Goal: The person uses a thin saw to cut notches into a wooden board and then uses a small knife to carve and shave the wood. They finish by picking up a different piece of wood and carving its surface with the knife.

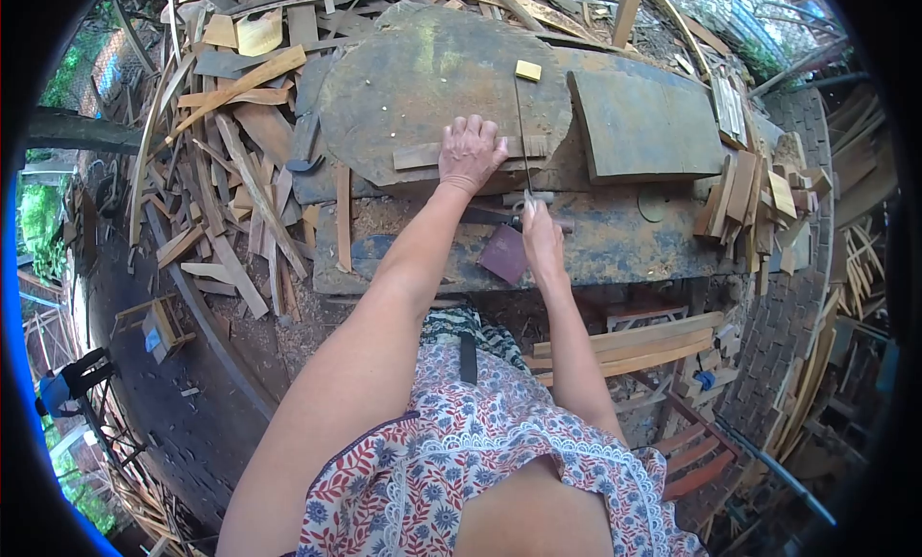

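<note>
My left hand [471,152] is closed with its knuckles up, holding a narrow wooden strip [418,157] down on a thick round wooden slab [413,86]. In my right hand [544,238] is the handle of a saw, its thin blade [524,125] seen nearly edge-on. The blade points away from me and crosses the strip near its right end, just right of my left hand. A small pale wood block [527,70] lies by the blade's far end. Close to my right wrist, a maroon square piece [503,254] rests on the worn bench [615,240].
A thick rectangular board [643,125] lies right of the slab. Stacked wood offcuts [744,197] stand at the bench's right end. Scrap wood [230,182] is heaped on the left. Long planks [634,346] lie below the bench front, near a reddish slatted chair [696,461].
</note>
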The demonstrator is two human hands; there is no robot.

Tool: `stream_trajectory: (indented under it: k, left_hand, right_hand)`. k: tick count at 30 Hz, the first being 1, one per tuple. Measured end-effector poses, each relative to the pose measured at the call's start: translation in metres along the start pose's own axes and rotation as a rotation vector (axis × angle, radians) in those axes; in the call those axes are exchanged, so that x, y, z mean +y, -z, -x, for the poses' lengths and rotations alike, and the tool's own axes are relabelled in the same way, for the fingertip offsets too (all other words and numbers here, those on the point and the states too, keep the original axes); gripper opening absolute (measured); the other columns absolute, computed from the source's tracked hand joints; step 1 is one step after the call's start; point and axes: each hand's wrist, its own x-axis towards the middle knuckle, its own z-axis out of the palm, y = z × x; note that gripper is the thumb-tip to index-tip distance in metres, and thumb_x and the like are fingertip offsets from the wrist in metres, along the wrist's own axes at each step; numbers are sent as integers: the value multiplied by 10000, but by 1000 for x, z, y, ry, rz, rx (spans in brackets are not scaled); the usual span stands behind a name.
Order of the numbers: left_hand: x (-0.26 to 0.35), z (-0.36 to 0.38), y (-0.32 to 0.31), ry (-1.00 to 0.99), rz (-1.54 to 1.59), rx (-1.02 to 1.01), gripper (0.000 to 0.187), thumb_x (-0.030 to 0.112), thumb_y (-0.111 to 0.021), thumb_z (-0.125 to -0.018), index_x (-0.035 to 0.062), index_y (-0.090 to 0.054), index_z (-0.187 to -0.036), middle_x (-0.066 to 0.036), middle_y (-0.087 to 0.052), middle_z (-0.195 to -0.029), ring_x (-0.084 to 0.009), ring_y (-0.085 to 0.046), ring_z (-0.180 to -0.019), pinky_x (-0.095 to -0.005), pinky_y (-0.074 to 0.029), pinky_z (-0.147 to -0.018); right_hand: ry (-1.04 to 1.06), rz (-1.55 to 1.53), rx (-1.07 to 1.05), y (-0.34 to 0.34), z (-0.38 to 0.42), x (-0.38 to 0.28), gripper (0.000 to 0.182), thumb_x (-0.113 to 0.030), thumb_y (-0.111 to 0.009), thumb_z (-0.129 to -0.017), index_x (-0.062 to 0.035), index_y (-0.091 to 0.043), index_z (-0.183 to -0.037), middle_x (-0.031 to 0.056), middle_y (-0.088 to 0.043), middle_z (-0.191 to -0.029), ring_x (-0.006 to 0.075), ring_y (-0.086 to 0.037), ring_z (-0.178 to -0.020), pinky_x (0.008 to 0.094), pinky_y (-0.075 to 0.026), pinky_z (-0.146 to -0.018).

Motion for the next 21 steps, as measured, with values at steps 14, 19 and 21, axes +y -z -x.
stream_trajectory:
  k: [14, 19, 21]
  left_hand:
    - [3, 2, 4, 6, -1, -29, 222, 344, -629, -781, 140, -560, -835, -59, -510, -863, -247, -503, -880, -397, -407, -766]
    - [3, -5, 6, 16, 20, -25, 219, 341, -628, -783, 138, -564, -830, -60, -511, -867, -249, -504, -883, -397, -408, -767]
    - [4, -2, 5, 13, -7, -40, 205, 341, -614, -795, 148, -553, -821, -54, -506, -856, -251, -505, -862, -395, -403, -763]
  right_hand:
    - [28, 9, 15, -1, 1, 6, 322, -353, -381, -991, -66, -508, -1060, 302, -628, -900, 508, -579, -890, 591, -434, -753]
    - [71, 57, 41, 2, -34, -13, 339, -358, -366, -998, -48, -494, -1050, 302, -629, -891, 504, -583, -890, 590, -437, -755]
    - [76, 39, 51, 1, -27, -8, 336, -358, -367, -997, -50, -493, -1048, 305, -627, -890, 504, -582, -890, 589, -438, -755]
